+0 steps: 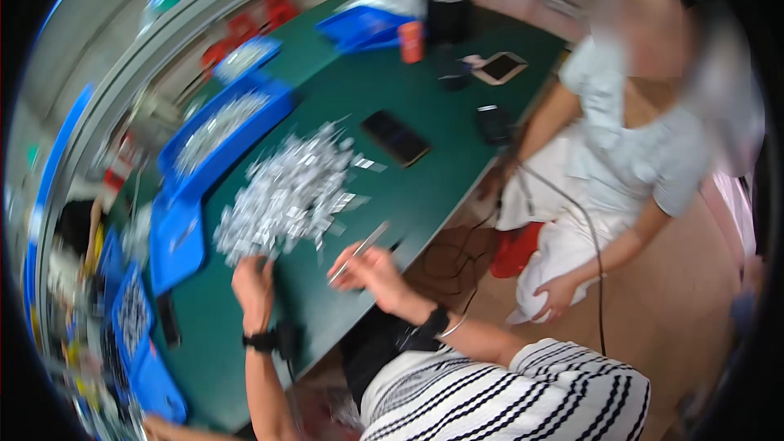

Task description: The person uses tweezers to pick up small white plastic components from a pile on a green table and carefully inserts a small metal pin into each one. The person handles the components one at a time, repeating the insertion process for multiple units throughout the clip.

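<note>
Far-left trays: blue, with small pieces in one, along the left of the green desk.
Black slab: flat on the desk, beside those trays.
Flat tray: blue; something small on it, too blurred for us to name.
Long tray: blue, holding pale pieces.
Left hand: fingers curled, at the pile's near edge; whether they grip a piece we cannot tell.
Pile: small white and silvery pieces, loose mid-desk, between long tray and phone.
Right hand: fingers closed around a tool, near the pile.
Tool: slim, silvery, held slanting.
Phone: dark, lying right of the pile.
Cup: orange, at the far side.
Device: dark, near the right edge.
Co-worker: seated, we note, right of the desk.
</note>
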Available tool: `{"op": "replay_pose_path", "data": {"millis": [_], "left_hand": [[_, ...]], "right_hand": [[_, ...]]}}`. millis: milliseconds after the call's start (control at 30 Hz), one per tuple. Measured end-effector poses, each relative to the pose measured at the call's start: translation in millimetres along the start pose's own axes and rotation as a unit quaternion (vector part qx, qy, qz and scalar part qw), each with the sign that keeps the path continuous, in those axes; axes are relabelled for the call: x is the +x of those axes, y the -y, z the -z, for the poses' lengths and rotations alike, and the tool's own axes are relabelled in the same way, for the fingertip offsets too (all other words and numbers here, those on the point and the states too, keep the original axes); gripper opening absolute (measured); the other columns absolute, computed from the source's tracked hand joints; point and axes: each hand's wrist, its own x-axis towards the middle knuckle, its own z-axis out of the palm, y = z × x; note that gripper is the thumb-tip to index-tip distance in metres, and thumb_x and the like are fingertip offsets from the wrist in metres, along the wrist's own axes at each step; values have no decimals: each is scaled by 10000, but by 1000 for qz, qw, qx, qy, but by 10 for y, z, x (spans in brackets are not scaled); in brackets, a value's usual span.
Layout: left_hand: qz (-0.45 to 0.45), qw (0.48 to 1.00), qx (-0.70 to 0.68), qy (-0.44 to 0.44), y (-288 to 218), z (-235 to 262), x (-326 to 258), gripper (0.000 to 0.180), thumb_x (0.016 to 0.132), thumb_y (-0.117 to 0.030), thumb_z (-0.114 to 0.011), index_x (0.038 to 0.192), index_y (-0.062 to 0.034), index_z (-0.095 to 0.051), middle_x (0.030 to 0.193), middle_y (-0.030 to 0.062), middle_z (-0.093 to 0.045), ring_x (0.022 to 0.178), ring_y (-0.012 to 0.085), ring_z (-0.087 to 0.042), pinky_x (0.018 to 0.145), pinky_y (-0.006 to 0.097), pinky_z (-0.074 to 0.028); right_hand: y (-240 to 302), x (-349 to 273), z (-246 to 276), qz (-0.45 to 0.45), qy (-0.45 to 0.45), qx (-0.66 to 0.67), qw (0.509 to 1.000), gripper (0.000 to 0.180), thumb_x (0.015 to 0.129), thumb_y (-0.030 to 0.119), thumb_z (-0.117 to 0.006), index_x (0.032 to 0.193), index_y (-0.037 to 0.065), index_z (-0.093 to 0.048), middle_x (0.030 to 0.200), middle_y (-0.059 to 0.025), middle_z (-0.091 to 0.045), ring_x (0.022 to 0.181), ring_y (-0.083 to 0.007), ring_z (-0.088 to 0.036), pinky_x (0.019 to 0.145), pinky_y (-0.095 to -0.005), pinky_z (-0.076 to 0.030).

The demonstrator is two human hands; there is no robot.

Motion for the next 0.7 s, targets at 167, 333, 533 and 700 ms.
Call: {"op": "replay_pose_path", "data": {"millis": [167,333,533,700], "left_hand": [[21,999,-13,32,-143,-57,107,110,788,-94,-697,822,9,-674,819,200,-655,767,381,-622,687,430,-479],[90,992,-79,48,-326,69,-58,108,803,-73,-715,808,9,-645,708,139,-639,523,205,-593,508,338,-466],[198,875,-442,-21,-909,159,-939,74,879,-16,-665,886,5,-594,779,36,-621,625,73,-577,556,212,-535],[217,813,-539,-5,-1348,152,-1045,202,883,46,-638,1082,66,-614,994,107,-667,871,163,-667,782,275,-573]], "right_hand": [[-10,64,111,-27,24,-23,999,231,1001,247,-527,1011,19,-569,949,-121,-676,828,-193,-699,723,-299,-593],[106,21,110,-21,20,-74,997,209,1002,226,-525,1022,25,-576,942,-102,-670,822,-179,-693,722,-290,-591],[198,-237,-166,-6,45,-17,999,226,991,245,-542,1060,38,-602,1051,-97,-658,989,-170,-645,860,-309,-551],[167,-281,-291,84,30,-36,995,189,999,199,-529,1012,17,-577,1006,-128,-657,919,-175,-649,781,-299,-543]]}}
